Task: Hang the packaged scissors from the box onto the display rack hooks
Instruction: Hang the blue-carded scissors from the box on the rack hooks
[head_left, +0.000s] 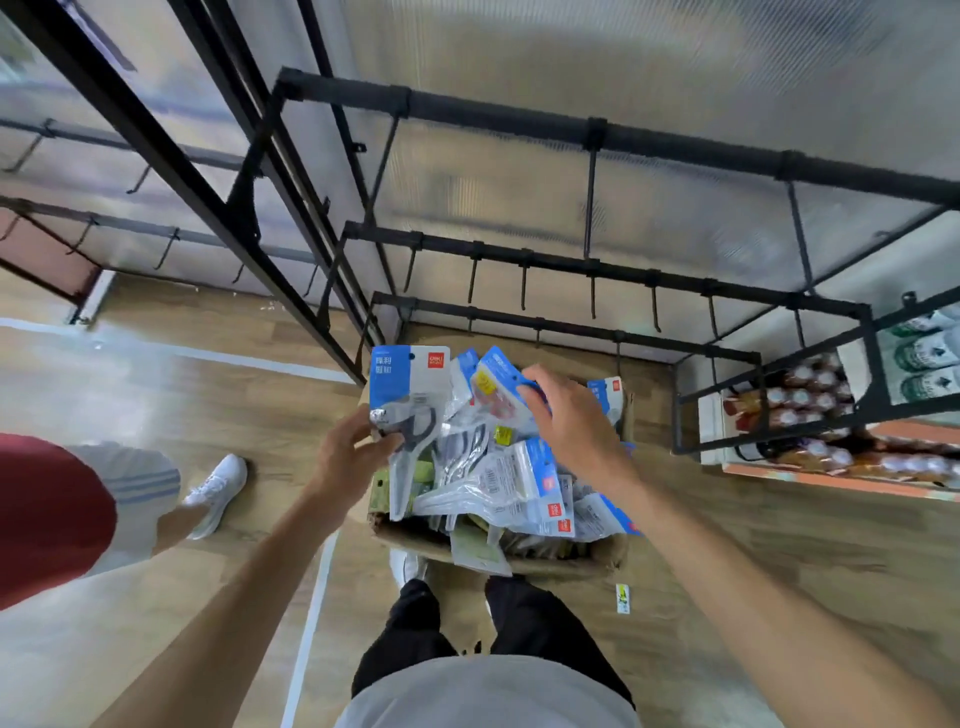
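Observation:
A cardboard box (566, 564) on the floor in front of me is heaped with packaged scissors (498, 483) in blue-and-clear blister packs. My left hand (348, 457) grips one scissors pack (408, 410) by its lower left edge and holds it upright above the box's left side. My right hand (571, 415) reaches into the pile, fingers curled over the top of another blue pack (496, 384). The black display rack (597, 267) stands beyond the box, its rows of hooks (524, 291) bare.
Another person in a red top, grey shorts and white shoe (218, 491) stands at the left. A shelf of bottles (810, 410) sits at the right. More black rack frames (171, 161) rise at the left. A small label (622, 597) lies on the wooden floor.

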